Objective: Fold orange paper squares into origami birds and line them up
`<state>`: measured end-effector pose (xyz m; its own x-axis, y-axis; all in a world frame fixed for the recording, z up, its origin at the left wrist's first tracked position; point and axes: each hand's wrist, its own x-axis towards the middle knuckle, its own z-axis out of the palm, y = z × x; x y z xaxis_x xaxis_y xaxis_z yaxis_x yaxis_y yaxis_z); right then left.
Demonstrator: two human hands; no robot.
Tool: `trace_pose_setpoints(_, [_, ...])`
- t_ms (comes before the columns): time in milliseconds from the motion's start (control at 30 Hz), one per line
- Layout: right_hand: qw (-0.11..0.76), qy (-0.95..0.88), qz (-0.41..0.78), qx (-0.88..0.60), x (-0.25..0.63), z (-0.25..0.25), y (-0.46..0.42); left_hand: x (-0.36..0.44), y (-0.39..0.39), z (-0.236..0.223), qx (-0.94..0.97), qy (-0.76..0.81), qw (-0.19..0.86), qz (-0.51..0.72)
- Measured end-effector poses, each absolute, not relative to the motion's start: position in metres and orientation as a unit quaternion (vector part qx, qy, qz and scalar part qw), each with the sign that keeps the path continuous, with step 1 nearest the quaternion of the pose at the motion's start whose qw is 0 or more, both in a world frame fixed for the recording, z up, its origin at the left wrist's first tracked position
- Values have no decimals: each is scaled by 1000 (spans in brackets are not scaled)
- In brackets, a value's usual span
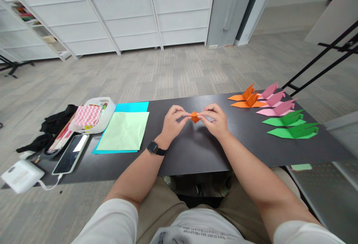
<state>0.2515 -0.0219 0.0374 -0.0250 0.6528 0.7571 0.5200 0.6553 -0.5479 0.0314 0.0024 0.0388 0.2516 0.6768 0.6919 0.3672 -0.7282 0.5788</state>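
A small folded piece of orange origami paper [194, 117] is held up over the middle of the dark table. My left hand [175, 122] pinches its left corner between thumb and fingers. On the opposite corner, my right hand [214, 119] has a like pinch. The paper looks diamond-shaped, with its lower point hanging down between my fingertips. To the right stand finished paper birds: orange cranes [247, 100], pink cranes [279, 102] and green cranes [296, 124], grouped by colour.
Left on the table [184, 158] lie light green paper [125, 130] over blue paper [132, 106], a white basket [107, 119], a phone [71, 154] cabled to a white power bank [22, 176], and black cloth [58, 119]. A black metal stand [321, 57] rises at the right.
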Motion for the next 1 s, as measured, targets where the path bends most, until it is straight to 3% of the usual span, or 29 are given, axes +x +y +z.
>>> trace_pose_setpoints(400, [518, -688, 234, -451, 248, 27, -22, 32, -2, 29, 745, 391, 211, 498])
trace_pose_setpoints(767, [578, -508, 471, -431, 251, 18, -3, 29, 3, 31, 829, 322, 125, 441])
trace_pose_setpoints(900, [583, -493, 480, -432, 254, 15, 2, 30, 1, 32, 837, 307, 136, 433])
trace_pose_setpoints(1000, [590, -518, 447, -429, 255, 13, 3, 33, -2, 32, 802, 325, 199, 459])
